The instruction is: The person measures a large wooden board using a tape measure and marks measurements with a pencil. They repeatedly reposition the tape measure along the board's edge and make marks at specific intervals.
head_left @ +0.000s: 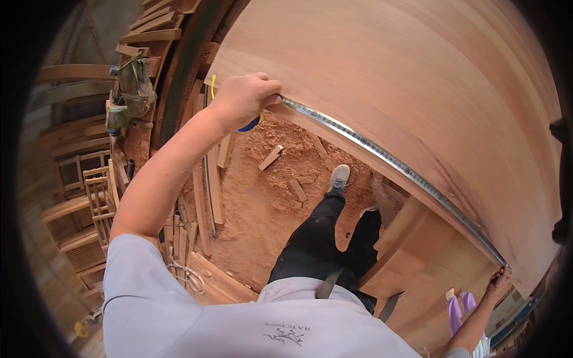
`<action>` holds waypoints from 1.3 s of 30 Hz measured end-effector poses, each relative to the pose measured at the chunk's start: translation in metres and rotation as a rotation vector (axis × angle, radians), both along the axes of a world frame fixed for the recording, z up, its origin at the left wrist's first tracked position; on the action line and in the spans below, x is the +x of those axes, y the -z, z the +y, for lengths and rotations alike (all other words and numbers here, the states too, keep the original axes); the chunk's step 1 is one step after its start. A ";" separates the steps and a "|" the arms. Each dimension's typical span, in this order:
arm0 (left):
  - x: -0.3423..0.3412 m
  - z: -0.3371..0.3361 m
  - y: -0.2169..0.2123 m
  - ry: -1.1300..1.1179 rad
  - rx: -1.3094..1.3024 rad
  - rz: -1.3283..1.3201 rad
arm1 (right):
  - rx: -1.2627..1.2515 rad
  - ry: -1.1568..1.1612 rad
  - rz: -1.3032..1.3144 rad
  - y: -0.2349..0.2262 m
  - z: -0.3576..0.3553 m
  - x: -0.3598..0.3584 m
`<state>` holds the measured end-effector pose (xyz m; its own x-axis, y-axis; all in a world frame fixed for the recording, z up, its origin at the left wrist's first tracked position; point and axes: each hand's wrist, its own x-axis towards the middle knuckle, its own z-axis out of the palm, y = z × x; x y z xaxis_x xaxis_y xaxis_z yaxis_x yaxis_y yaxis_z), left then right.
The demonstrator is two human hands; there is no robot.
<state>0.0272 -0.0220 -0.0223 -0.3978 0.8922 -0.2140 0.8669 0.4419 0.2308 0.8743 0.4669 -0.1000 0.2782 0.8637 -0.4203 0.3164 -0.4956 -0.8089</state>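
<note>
Closed L hand [248, 98] at upper L grips the tape measure [382, 154] at its case end; a blue bit of case [249, 124] shows below. Metal blade runs straight, down-right, along the near edge of a big wood panel [388, 71] to the R hand [501, 277] at lower R; too small to tell if it pinches the tip. Blade looks thin, light, springy, prob. slick, may kink if bent; best held by case + tip. Panel looks stiff, prob. heavy.

Around, L to R: slatted wood frame [98, 194], greenish bag [136, 89], upright-ish wood strips [213, 188], loose offcuts [271, 157] on a sawdusty floor [253, 206], pale shoe [340, 176], purple strips [454, 313] nr R forearm. Offcuts = trip risk; nothing visibly blocks the blade.
</note>
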 end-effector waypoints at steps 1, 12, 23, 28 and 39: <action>-0.001 0.001 0.001 0.012 0.006 -0.006 | 0.000 0.010 -0.001 0.000 0.001 0.005; -0.005 0.005 0.000 0.037 -0.049 -0.034 | 0.001 0.041 -0.016 -0.003 -0.002 -0.004; -0.012 0.012 -0.007 0.121 -0.084 -0.045 | -0.042 0.045 -0.013 0.011 -0.014 0.000; -0.025 0.010 0.038 -0.355 0.005 -0.860 | 0.022 -0.274 -0.208 -0.014 -0.012 0.054; -0.026 0.014 0.025 -0.175 -0.080 -0.526 | 0.238 0.192 -0.054 -0.002 -0.052 -0.065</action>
<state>0.0010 -0.0085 -0.0476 -0.3600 0.7951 -0.4881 0.5558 0.6030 0.5722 0.8095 0.4154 -0.0980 0.4619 0.8657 -0.1927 0.2811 -0.3490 -0.8940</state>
